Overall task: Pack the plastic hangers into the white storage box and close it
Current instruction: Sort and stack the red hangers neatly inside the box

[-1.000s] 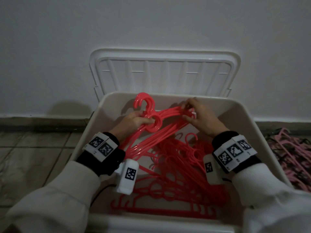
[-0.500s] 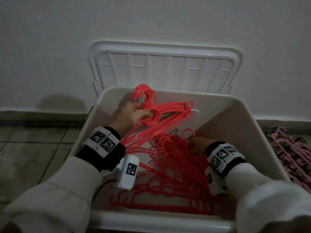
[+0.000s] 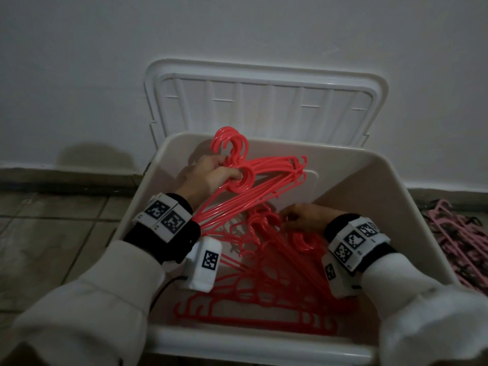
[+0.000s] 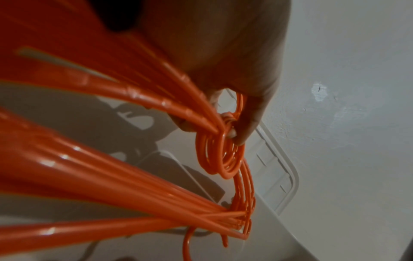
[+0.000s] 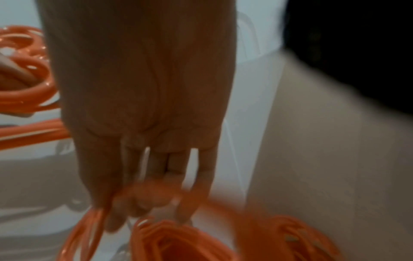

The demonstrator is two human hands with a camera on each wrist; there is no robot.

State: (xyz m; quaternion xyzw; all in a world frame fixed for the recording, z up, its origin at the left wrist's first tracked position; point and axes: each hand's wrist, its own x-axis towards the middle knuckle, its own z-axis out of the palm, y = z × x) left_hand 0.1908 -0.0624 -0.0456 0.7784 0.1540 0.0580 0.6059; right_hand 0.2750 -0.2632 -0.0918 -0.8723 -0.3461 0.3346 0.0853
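The white storage box (image 3: 250, 342) stands open on the floor, its lid (image 3: 264, 101) leaning upright against the wall behind. A loose pile of red plastic hangers (image 3: 277, 281) lies inside. My left hand (image 3: 211, 178) grips a bundle of several red hangers (image 3: 266, 178) at their necks and holds it tilted over the box's back left; the wrist view shows fingers and thumb (image 4: 234, 127) curled round the hooks of the bundle (image 4: 134, 194). My right hand (image 3: 298, 217) is lower in the box, fingertips (image 5: 145, 203) pinching hooks of the loose hangers (image 5: 178, 238); this view is blurred.
A heap of pink hangers (image 3: 459, 233) lies on the floor right of the box. A white wall (image 3: 237, 27) rises directly behind the lid. Tiled floor (image 3: 66, 233) stretches to the left.
My right hand let go of the bundle's far end and dropped down into the box onto the loose pile. The left hand keeps holding the bundle, raised slightly.
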